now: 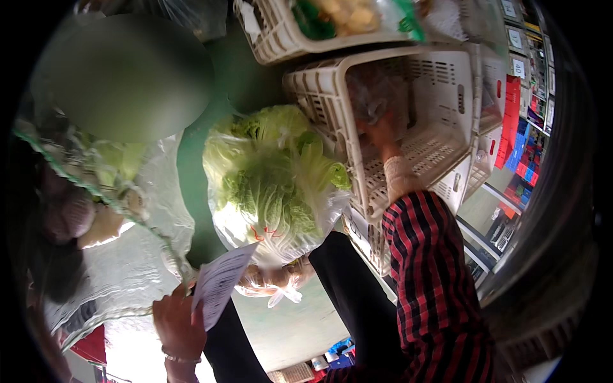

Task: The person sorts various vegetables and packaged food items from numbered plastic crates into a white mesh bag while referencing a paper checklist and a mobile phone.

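Note:
My left hand (179,322) is closed on a printed sheet of paper (223,281), pinched at its lower edge. My right hand (381,131) reaches down into a white slotted plastic crate (440,70) on the right. Its fingers are in shade, closed at a clear plastic bag (377,96) whose contents I cannot make out. Between my hands stands a large clear bag of leafy green vegetables (274,179), with a thin red tie near its bottom. Just below it lies a smaller knotted clear bag (274,281) with brownish contents.
Another white crate (268,38) with bagged goods stands at the far side. To the left, a large transparent sack (147,255) with a green edge holds vegetables. Shelving with red bins (509,115) and blue bins runs along the right. My dark-trousered legs are below.

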